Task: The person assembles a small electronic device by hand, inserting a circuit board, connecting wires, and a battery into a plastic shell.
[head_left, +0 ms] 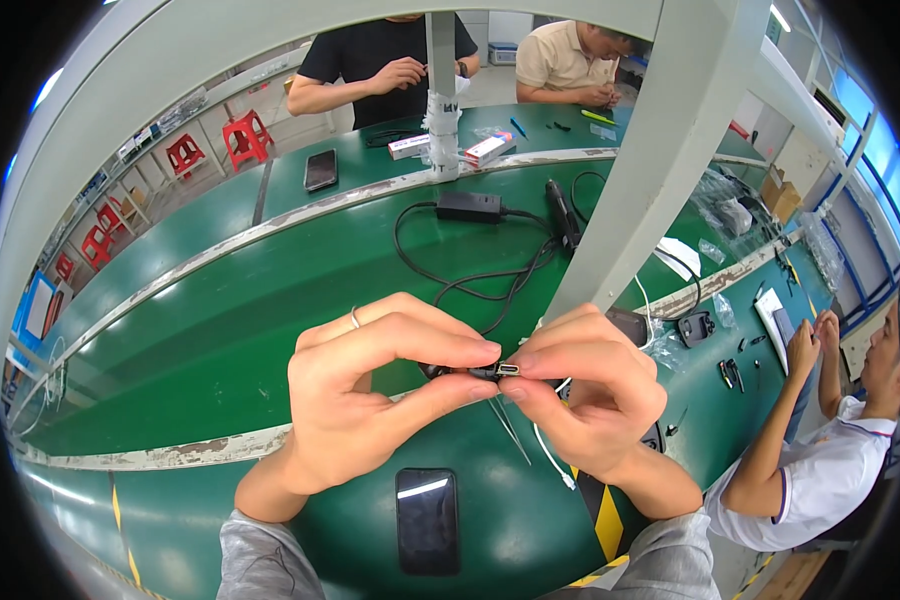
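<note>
Your left hand (355, 390): thumb and forefinger clamped on black cable connector (485, 373). Your right hand (602, 390): thumb and forefinger pinching its metal-rimmed port end (509, 369). Connector between both hands, above green worktop (530, 530); tweezers (510, 431), black smartphone (427, 525) lying below.

We see black on the small connector (485, 372), with a silver-toned metal mouth. Our sleeves (265, 562) are mottled grey. We find the tabletop (200, 345) deep green, its edge strip (170, 456) off-white with chipped brown patches. The phone (428, 535) is black with a white streak of glare, the tweezers (512, 432) silver grey, and the tape (608, 522) banded yellow and black. We count the adapter (470, 207) and the plug (562, 212) as plain black, the thin cable (568, 481) as white. We also see red stools (245, 135), a white-and-red box (488, 149), a pale grey post (660, 150), and black (368, 58), cream (548, 62) and dark-trimmed white shirts (818, 505).
</note>
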`<state>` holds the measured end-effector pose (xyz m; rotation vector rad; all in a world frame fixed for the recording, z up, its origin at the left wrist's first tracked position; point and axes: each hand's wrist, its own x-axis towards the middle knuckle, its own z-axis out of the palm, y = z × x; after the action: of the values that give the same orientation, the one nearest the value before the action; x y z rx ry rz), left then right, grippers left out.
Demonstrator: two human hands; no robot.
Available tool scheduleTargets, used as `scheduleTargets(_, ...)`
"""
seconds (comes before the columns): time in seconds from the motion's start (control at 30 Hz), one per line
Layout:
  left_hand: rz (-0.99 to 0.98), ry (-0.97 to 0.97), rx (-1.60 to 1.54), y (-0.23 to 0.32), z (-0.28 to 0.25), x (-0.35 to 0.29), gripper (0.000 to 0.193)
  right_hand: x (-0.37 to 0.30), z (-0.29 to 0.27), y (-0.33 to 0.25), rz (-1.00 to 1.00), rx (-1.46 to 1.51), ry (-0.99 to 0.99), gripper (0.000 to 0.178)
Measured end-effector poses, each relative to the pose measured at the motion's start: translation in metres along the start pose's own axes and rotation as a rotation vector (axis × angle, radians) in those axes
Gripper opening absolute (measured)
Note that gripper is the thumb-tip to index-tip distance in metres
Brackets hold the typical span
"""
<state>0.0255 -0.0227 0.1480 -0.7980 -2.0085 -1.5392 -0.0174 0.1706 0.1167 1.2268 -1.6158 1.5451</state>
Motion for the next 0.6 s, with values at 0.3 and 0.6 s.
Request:
scheduleTargets(0.3,0.077,0.006,0.033,-0.001,-0.0001,-0.0023,0.026,-0.0003,-0.0008,-0.0019,-0.026,-0.032,-0.028,0.024)
scheduleTargets(0.6,0.134,-0.007,0.092,0.0026,0.0006,-0.0026,0.024,-0.001,-0.0012,-0.0064,-0.016,-0.045,-0.042,0.023)
